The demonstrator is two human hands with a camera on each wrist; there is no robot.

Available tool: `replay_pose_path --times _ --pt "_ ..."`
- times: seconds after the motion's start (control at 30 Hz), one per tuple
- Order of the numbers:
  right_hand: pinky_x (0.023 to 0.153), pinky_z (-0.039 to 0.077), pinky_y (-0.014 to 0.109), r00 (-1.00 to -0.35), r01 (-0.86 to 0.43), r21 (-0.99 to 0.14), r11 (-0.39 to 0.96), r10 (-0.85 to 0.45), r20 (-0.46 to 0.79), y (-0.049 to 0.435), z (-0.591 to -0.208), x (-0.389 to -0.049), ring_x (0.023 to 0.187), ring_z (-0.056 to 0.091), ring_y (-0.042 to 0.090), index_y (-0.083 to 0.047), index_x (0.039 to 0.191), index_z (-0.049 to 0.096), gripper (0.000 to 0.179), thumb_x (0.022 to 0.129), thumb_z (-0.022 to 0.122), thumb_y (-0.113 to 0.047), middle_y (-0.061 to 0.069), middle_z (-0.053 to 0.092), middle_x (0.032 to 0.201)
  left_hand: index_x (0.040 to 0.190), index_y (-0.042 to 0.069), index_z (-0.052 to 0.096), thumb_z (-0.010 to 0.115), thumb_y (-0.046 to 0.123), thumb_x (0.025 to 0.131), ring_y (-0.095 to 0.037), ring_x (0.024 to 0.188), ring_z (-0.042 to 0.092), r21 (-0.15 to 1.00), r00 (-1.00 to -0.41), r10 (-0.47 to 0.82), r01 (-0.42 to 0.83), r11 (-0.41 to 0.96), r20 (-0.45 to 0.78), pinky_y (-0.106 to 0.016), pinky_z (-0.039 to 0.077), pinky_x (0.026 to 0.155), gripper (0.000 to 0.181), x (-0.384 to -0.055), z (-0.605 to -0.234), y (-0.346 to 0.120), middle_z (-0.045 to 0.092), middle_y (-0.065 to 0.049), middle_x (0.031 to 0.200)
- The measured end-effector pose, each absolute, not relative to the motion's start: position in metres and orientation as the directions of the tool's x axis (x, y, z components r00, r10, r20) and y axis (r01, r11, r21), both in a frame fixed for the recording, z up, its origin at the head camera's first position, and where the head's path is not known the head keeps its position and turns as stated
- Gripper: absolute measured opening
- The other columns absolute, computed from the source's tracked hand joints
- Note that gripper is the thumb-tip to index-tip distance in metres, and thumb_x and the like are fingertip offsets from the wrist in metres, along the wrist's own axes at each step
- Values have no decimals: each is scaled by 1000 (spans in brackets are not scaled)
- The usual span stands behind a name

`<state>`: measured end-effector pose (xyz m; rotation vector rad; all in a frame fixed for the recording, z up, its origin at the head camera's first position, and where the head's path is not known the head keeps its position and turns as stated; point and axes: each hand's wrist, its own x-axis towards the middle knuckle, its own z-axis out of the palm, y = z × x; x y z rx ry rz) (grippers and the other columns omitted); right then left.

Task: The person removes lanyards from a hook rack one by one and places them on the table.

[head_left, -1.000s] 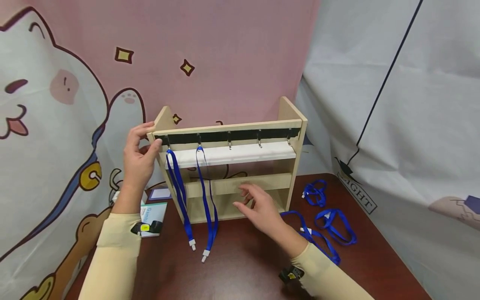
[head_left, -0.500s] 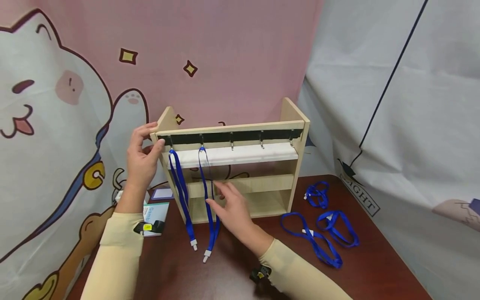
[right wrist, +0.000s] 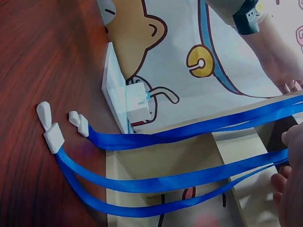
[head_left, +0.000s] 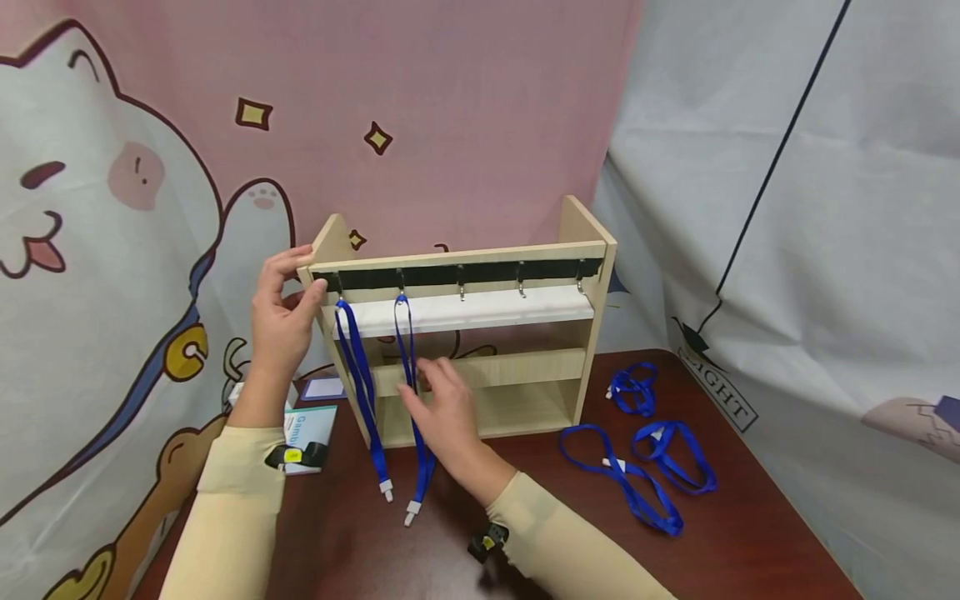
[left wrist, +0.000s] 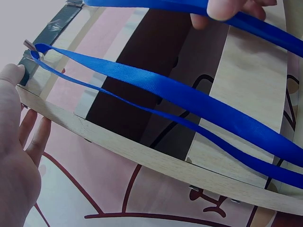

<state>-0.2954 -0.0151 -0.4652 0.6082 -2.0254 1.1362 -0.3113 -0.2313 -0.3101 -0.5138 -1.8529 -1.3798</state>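
Two blue lanyards point(right wrist: 161, 183), long axes near vertical, clips point(right wrist: 54, 138) down

The right hand point(head_left: 442, 417) was moved leftward across the wooden shelf point(head_left: 525, 367) to the second hanging lanyard point(right wrist: 156, 183), which was pinched and its strands drawn together; the nearest table lanyard point(head_left: 617, 467) was fully uncovered by the forearm point(head_left: 570, 533).

left-wrist view: held lanyard point(left wrist: 277, 33) cropped | right-wrist view: right hand point(right wrist: 292, 177) cropped
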Motion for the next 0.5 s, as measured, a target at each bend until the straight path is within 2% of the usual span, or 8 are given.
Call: replay_pose_path --times 0.27,0.5 --pt "69 56 34 -615 -685 -528 502 -8 789 -22 -467 -299 81 70 25 -4 113 78 26 97 88 -22 5 69 93 140 -6 62 67 1 107 -14 130 54 633 -635 -120 697 338 763 -24 50 92 34 -311 -310 -231 57 -13 157" --pt "67 53 30 -610 -689 -536 489 9 792 -26 -469 -299 77 68 27 -6 106 76 25 95 90 -23 4 66 89 139 -7 61 67 0 106 -14 130 54 630 -631 -120 701 333 766 -23 50 92 34 -312 -310 -231 57 -14 156"
